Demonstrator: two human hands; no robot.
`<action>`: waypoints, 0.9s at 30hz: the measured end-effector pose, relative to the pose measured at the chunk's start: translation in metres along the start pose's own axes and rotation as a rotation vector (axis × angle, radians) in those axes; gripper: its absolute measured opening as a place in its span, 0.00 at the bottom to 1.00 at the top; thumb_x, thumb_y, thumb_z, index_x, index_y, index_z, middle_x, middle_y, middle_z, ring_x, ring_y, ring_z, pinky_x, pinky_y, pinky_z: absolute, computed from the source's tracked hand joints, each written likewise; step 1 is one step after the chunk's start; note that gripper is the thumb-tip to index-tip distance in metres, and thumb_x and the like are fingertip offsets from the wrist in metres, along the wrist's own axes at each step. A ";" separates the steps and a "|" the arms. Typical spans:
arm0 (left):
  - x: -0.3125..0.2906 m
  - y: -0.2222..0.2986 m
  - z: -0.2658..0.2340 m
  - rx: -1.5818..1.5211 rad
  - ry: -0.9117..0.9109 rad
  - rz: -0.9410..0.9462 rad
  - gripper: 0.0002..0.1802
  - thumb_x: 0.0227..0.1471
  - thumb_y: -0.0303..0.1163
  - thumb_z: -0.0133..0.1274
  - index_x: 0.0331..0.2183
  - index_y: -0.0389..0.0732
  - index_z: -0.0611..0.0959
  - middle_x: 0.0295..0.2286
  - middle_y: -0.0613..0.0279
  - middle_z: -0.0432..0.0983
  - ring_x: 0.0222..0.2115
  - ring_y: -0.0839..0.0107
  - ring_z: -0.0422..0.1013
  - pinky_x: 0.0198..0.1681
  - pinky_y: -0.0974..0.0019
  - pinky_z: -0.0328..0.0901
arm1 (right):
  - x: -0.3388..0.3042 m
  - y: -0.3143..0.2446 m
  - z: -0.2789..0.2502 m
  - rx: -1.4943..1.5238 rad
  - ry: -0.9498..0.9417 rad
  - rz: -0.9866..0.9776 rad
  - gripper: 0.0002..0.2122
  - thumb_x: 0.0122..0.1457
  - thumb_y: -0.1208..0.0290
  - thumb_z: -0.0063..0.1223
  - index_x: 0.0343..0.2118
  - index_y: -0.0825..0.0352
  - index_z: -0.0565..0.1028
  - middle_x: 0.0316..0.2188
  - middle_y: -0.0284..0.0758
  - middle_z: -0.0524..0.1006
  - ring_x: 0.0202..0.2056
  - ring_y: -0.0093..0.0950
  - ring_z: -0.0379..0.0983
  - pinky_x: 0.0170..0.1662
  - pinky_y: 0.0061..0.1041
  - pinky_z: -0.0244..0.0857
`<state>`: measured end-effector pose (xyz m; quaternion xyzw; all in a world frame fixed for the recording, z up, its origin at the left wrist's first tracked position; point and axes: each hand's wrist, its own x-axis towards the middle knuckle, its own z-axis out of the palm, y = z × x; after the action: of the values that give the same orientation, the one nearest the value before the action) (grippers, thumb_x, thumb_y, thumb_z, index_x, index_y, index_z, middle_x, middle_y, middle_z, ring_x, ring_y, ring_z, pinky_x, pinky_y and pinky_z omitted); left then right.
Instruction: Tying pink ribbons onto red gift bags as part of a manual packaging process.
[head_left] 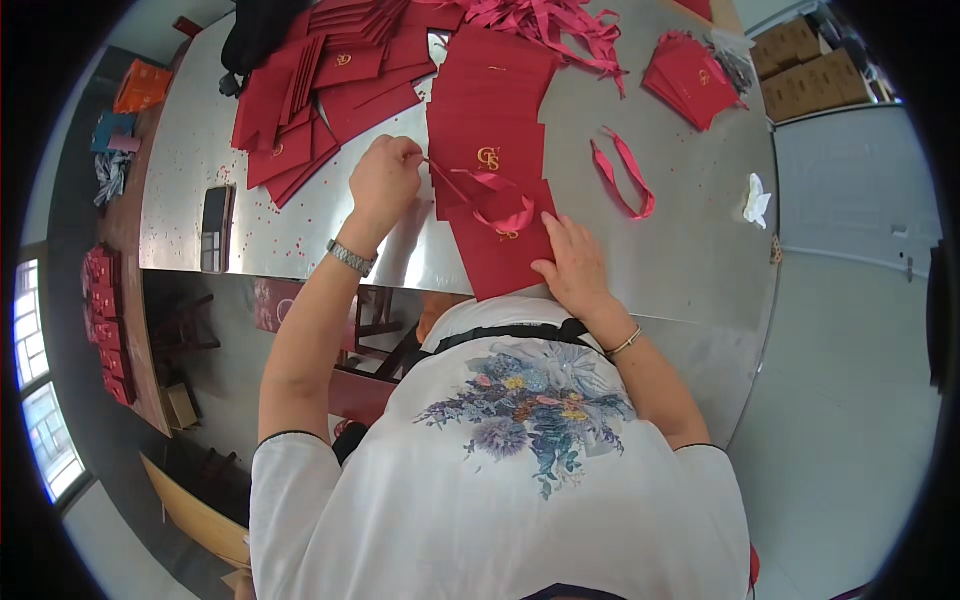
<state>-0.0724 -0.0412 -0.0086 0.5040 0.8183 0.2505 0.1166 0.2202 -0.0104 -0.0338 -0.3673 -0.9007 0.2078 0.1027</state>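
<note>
My left hand [386, 180] pinches one end of a pink ribbon [512, 222], which loops across the front of a red paper bag [490, 262]. That bag lies flat at the table's near edge, slightly turned, on the lower end of a column of overlapping red bags [487, 105] with gold print. My right hand [578, 268] rests at the bag's right edge, fingers stretched and thumb apart, touching it. Another pink ribbon [630, 190] lies loose in a U shape to the right. What the underside of the right fingers touches is hidden.
Several red bags [350, 70] are heaped at the far left. Pink ribbons [545, 25] lie piled at the back, with a small fan of finished-looking bags [690, 80] on the right. A phone [215, 230] and crumpled white tissue [756, 200] lie on the metal table [690, 250].
</note>
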 end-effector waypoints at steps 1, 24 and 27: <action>0.001 -0.003 0.001 -0.025 0.043 -0.042 0.06 0.50 0.30 0.50 0.30 0.42 0.81 0.34 0.56 0.75 0.35 0.53 0.72 0.38 0.56 0.66 | 0.000 0.001 -0.001 0.044 0.017 -0.025 0.35 0.45 0.69 0.62 0.57 0.66 0.60 0.52 0.46 0.65 0.51 0.43 0.63 0.53 0.38 0.59; -0.016 0.044 0.021 -0.036 -0.029 0.396 0.08 0.46 0.27 0.54 0.33 0.41 0.82 0.32 0.57 0.75 0.36 0.56 0.71 0.39 0.58 0.67 | 0.061 -0.025 -0.020 -0.025 0.192 -0.340 0.07 0.50 0.67 0.57 0.30 0.63 0.77 0.35 0.33 0.74 0.37 0.32 0.68 0.41 0.32 0.61; -0.031 0.037 0.016 0.020 -0.155 0.238 0.07 0.47 0.29 0.53 0.31 0.40 0.82 0.31 0.55 0.75 0.35 0.55 0.71 0.38 0.57 0.67 | 0.064 -0.031 -0.016 -0.163 0.018 -0.339 0.06 0.50 0.65 0.57 0.25 0.61 0.77 0.29 0.30 0.76 0.34 0.30 0.68 0.39 0.31 0.58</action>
<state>-0.0231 -0.0504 -0.0046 0.6166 0.7436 0.2149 0.1440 0.1611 0.0192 -0.0037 -0.2191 -0.9626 0.1105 0.1145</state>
